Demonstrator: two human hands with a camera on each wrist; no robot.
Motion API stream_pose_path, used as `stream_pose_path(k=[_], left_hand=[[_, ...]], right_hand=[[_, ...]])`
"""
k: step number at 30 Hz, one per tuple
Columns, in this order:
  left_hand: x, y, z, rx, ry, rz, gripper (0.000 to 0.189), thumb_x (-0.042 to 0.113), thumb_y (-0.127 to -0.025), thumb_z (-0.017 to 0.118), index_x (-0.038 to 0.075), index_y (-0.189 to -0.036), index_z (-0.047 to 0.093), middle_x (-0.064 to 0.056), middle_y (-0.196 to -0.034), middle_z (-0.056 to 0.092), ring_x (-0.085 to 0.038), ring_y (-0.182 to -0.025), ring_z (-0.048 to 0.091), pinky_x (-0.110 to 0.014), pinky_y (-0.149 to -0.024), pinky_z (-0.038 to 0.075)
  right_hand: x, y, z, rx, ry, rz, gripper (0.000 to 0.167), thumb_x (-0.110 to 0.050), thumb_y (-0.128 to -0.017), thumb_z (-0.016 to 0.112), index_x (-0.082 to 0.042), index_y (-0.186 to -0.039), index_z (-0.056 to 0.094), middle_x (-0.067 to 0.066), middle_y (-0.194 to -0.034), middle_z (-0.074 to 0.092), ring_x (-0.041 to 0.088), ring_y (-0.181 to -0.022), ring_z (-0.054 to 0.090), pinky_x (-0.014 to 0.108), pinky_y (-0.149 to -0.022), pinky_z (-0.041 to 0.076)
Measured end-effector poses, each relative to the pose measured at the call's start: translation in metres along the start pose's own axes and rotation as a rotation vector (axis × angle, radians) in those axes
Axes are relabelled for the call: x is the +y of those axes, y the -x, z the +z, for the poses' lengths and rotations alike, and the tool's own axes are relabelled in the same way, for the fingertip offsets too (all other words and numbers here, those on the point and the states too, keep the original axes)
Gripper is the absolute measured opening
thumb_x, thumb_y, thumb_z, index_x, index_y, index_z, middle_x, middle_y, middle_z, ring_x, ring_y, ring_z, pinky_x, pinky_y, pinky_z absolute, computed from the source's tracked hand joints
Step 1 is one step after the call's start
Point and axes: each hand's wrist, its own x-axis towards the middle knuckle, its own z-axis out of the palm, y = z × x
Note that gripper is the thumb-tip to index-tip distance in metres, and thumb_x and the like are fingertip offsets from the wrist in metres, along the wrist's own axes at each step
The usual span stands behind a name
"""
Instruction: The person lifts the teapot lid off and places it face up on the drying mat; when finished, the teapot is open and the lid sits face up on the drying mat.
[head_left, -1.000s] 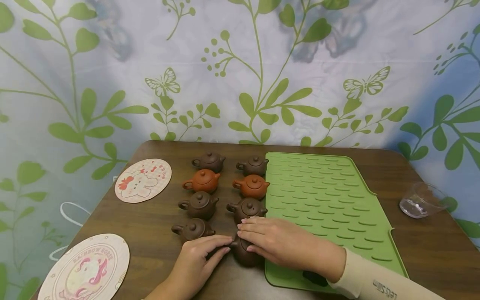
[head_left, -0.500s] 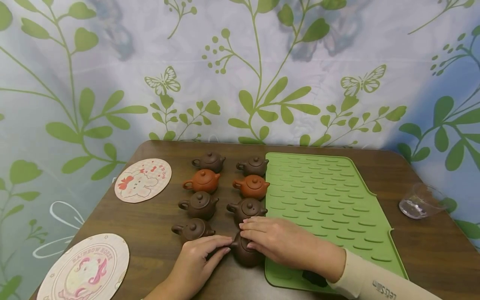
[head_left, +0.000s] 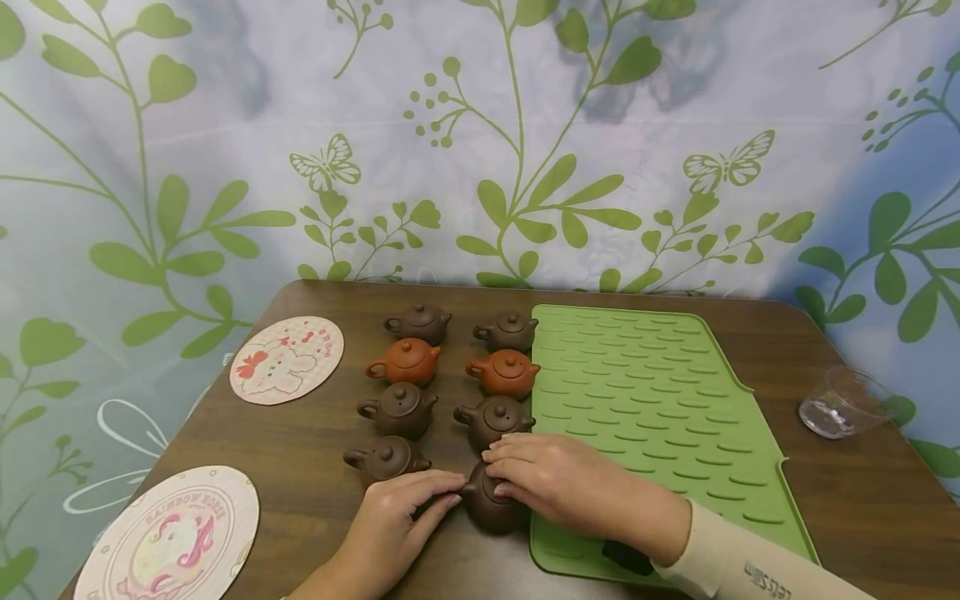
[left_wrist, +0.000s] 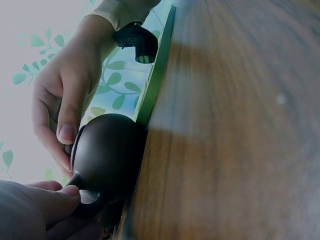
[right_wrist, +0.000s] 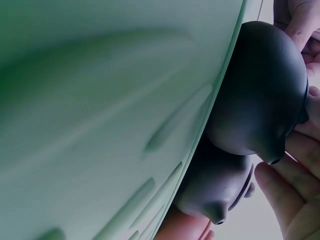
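A small dark brown clay teapot [head_left: 491, 510] stands at the near end of the right column, beside the green mat [head_left: 630, 417]. My left hand [head_left: 390, 517] pinches its handle [left_wrist: 90, 206] between thumb and fingers from the left. From the right, my right hand [head_left: 562, 483] reaches over the top, its thumb and fingers about the lid and knob [left_wrist: 68, 149]. The spout [right_wrist: 272, 147] points right, toward the mat, near the right fingertips. Just behind stands another brown teapot [head_left: 495, 419], partly covered by the right hand. The left hand overlaps the nearest teapot [head_left: 386, 460] of the left column.
Farther back, the two columns hold an orange teapot [head_left: 508, 372], another orange teapot [head_left: 408, 362], and more brown teapots [head_left: 417, 322]. Two round patterned coasters [head_left: 287, 361] lie left. A clear plastic cup [head_left: 832, 408] stands at the right, near the wooden table's [head_left: 765, 333] edge.
My right fingers have shifted slightly to the right over the teapot's top. The left hand keeps its pinch on the handle, and the teapots stay in place.
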Motion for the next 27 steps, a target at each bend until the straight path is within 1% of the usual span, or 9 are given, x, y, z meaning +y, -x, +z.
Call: stream_pose_path(k=[2,6,12,15,22,27], left_hand=[[-0.0008,0.0002,0.0006,0.006,-0.001,0.017,0.037,-0.008,-0.08,0.087,0.006,-0.112,0.079,-0.004,-0.108,0.077,-0.02,-0.098,0.075,-0.026,-0.089,0.056],[-0.0017,0.0001,0.0011,0.008,0.002,0.026,0.037,-0.009,-0.079,0.087,0.006,-0.112,0.079,-0.005,-0.107,0.077,-0.02,-0.098,0.075,-0.026,-0.089,0.056],[-0.0012,-0.0003,0.0008,0.008,0.009,0.024,0.037,-0.01,-0.079,0.087,0.006,-0.112,0.078,-0.005,-0.107,0.077,-0.02,-0.098,0.075,-0.026,-0.089,0.056],[-0.0012,-0.0004,0.0007,0.008,0.012,0.024,0.037,-0.01,-0.079,0.086,0.005,-0.112,0.078,-0.005,-0.107,0.077,-0.02,-0.098,0.075,-0.026,-0.089,0.056],[-0.0011,-0.0009,0.0003,0.008,0.01,0.024,0.037,-0.01,-0.079,0.086,0.005,-0.112,0.078,-0.006,-0.107,0.077,-0.021,-0.098,0.075,-0.026,-0.089,0.056],[-0.0015,-0.0002,0.0006,0.008,0.008,0.022,0.037,-0.01,-0.079,0.086,0.005,-0.111,0.078,-0.005,-0.107,0.077,-0.02,-0.097,0.075,-0.025,-0.089,0.056]], right_hand=[[-0.0002,-0.0005,0.0003,0.006,0.009,-0.005,0.022,-0.017,-0.104,0.07,-0.003,-0.12,0.074,0.009,-0.124,0.072,0.023,-0.121,0.067,0.035,-0.106,0.049],[-0.0002,-0.0018,0.0007,0.021,0.019,-0.018,0.02,-0.016,-0.104,0.07,-0.002,-0.118,0.074,0.009,-0.122,0.073,0.023,-0.119,0.068,0.035,-0.104,0.05],[-0.0003,-0.0032,0.0012,0.033,0.019,-0.025,0.02,-0.015,-0.102,0.072,-0.002,-0.117,0.074,0.009,-0.12,0.074,0.023,-0.117,0.068,0.035,-0.104,0.05],[-0.0011,-0.0037,0.001,0.028,0.011,-0.019,0.02,-0.014,-0.101,0.074,-0.003,-0.117,0.074,0.008,-0.119,0.074,0.023,-0.118,0.068,0.035,-0.104,0.05],[-0.0023,-0.004,0.0005,0.019,-0.001,0.005,0.019,-0.016,-0.102,0.073,-0.004,-0.116,0.075,0.006,-0.118,0.074,0.022,-0.117,0.068,0.034,-0.105,0.049],[-0.0016,-0.0043,0.0004,0.054,0.02,-0.021,0.018,-0.015,-0.101,0.074,-0.005,-0.116,0.075,0.006,-0.118,0.074,0.022,-0.115,0.068,0.036,-0.104,0.05]])
